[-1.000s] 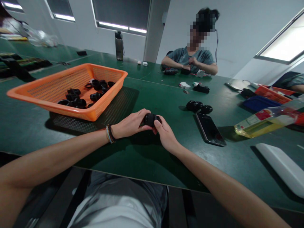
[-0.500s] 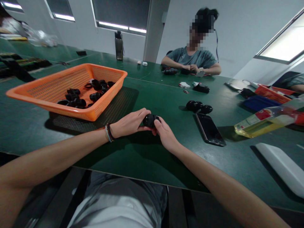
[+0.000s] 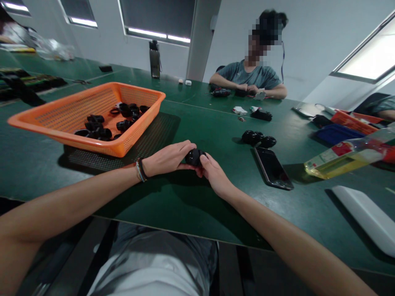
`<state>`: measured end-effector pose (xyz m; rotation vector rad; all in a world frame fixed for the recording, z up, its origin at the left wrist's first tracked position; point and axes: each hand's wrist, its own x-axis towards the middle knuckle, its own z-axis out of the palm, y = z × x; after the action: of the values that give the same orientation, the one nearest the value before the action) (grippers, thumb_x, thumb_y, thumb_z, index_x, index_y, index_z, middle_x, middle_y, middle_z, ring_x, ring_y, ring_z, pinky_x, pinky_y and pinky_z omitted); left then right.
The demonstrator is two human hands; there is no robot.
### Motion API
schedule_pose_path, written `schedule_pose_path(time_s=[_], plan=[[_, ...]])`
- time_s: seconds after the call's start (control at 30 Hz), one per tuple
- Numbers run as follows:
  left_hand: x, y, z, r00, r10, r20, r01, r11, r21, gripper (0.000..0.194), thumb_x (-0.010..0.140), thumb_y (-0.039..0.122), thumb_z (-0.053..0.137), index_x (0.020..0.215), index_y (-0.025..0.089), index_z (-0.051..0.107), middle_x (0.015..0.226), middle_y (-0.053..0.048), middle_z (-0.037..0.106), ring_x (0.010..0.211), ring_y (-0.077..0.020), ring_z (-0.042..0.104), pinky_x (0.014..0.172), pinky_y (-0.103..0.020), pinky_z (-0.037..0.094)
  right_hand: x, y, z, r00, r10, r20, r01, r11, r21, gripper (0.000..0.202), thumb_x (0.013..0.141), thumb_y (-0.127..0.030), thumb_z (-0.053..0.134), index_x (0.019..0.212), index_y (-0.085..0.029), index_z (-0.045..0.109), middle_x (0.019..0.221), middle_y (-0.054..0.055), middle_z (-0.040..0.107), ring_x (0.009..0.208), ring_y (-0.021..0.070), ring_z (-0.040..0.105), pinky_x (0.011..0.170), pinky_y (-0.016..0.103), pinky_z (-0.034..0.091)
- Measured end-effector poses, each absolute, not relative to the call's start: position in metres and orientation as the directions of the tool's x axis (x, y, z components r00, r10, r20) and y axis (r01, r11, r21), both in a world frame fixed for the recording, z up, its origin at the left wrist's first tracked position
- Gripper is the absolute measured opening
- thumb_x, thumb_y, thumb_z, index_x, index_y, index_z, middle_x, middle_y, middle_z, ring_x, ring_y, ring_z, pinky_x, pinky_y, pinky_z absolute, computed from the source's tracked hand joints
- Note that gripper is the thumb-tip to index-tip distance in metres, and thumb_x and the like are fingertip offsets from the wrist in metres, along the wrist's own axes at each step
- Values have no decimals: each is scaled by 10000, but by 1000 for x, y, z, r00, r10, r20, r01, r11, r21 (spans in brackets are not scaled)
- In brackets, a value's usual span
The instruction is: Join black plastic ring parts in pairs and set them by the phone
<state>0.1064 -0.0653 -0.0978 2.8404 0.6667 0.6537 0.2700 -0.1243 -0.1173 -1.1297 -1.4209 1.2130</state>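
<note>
Between my two hands, just above the green table, is a glossy black rounded part; its exact kind does not show. My left hand grips its left side, thumb below and fingers over the top. On its right end my right hand is closed, the thumb pressed on the near side; the other fingertips are partly hidden. To the left, an orange perforated basket contains several black ring-shaped parts. A small group of glossy black rounded parts lies right of my hands.
A phone lies on the right, near a tilted bottle of yellow liquid and a white block-shaped object. Across the table, a person sits by a power tool. A dark water bottle stands at the back.
The black part has turned slightly in my hands, with more of its glossy rounded side facing me. My hands have hardly moved. The person opposite has shifted their head slightly.
</note>
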Motion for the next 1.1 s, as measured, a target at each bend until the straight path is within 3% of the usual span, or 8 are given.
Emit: schedule_pose_path(time_s=[0.1,0.2,0.37,0.47,0.67,1.1], plan=[[108,-66,-99,771,519,370,394,-844,364,377,810,418,542,1052,151,433,955,-79,526,847,-197,558,715,-287,440,270,-123,-118,-131,981,145,157,165,-974,459,786,-655,375,828,-203,444,594,-39,438,514,107,425,494,249,373],[111,-68,-101,712,592,377,342,-762,550,443,798,501,506,1055,146,437,950,-71,537,827,-186,543,723,-298,438,273,-123,-117,-121,957,265,296,290,-910,464,830,-629,333,928,-196,468,666,-2,519,573,132,490,541,266,405],[116,-76,-104,689,678,255,185,-505,843,570,796,685,298,877,143,454,670,9,479,598,-119,454,575,-254,391,281,-122,-114,-145,877,459,533,460,-710,507,845,-624,304,1077,-194,442,941,94,601,795,213,583,701,349,456],[118,-79,-105,717,679,160,116,-343,932,569,756,721,333,819,161,415,616,31,448,525,-94,404,506,-234,346,285,-119,-114,-211,815,539,588,546,-596,516,846,-626,290,1097,-200,437,1030,123,590,923,247,574,794,398,455],[120,-81,-106,737,666,113,82,-254,964,517,744,691,414,810,180,377,613,37,454,508,-88,414,485,-230,342,289,-116,-118,-250,785,566,605,583,-542,503,858,-608,278,1115,-204,434,1069,131,583,969,254,565,829,427,454],[117,-88,-99,695,672,255,167,-496,852,420,831,591,371,808,172,391,665,28,447,600,-111,428,605,-249,377,286,-125,-112,-251,795,552,580,580,-572,451,868,-562,321,1106,-191,412,1029,123,575,884,236,576,761,391,470]])
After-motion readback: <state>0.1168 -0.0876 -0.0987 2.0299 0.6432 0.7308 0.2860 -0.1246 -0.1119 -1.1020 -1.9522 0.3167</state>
